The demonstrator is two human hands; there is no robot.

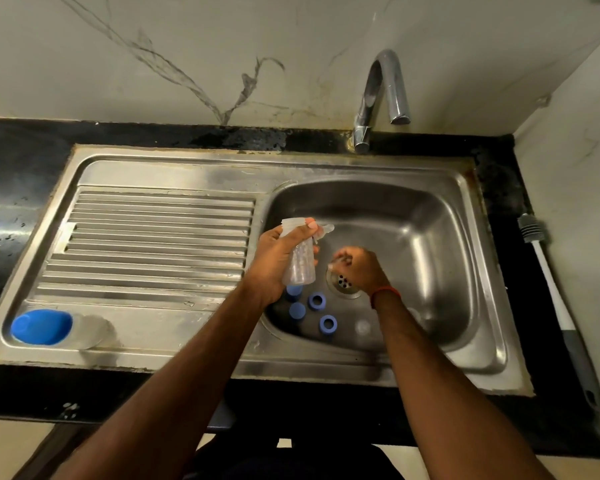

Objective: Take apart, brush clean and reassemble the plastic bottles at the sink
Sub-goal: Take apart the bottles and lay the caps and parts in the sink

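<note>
My left hand [278, 258] grips a clear plastic bottle [300, 268] over the left side of the sink basin [430, 216], its open threaded neck pointing up and away. A clear teat [324, 230] shows just past my left thumb. My right hand [359, 268] hovers above the drain [342, 282] with fingers curled round a small clear part [340, 260]. Blue rings [316, 301] and blue caps [297, 310] lie on the basin floor under my left wrist. A clear piece [362, 327] lies beside my right forearm.
Another bottle with a blue cap [42, 326] lies at the front left corner of the ribbed draining board [153, 237]. A long bottle brush [551, 296] lies on the black counter right of the sink. The tap [383, 95] stands behind the basin, with no water running.
</note>
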